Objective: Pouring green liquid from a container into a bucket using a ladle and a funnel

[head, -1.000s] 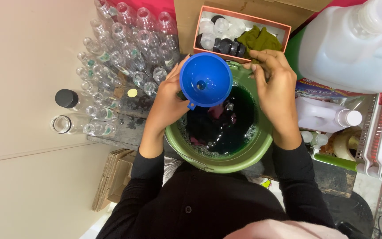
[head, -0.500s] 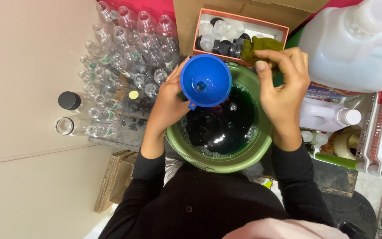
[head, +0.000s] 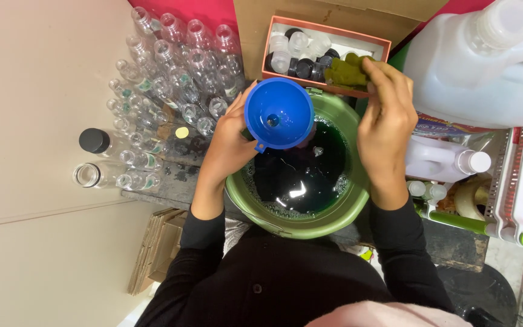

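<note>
A green bucket (head: 240, 203) of dark green liquid stands in front of me. Over its far left rim my left hand (head: 228, 142) grips a blue funnel (head: 278, 112); whatever is under the funnel is hidden. My right hand (head: 385, 121) is raised past the bucket's far right rim. Its fingers close on a crumpled olive-green cloth (head: 343, 69). The cloth lies in an orange-edged box (head: 328, 33) that also holds small capped bottles.
Several empty clear bottles (head: 171, 79) crowd the left, one with a black cap (head: 95, 140). A big white jug (head: 479, 66) and a smaller white bottle (head: 449, 160) stand at right, next to a red-and-white rack (head: 519, 188). Folded cardboard (head: 158, 242) lies lower left.
My right hand has lifted off the bucket's middle and moved up and right to the green cloth. The funnel has stayed in my left hand, almost still.
</note>
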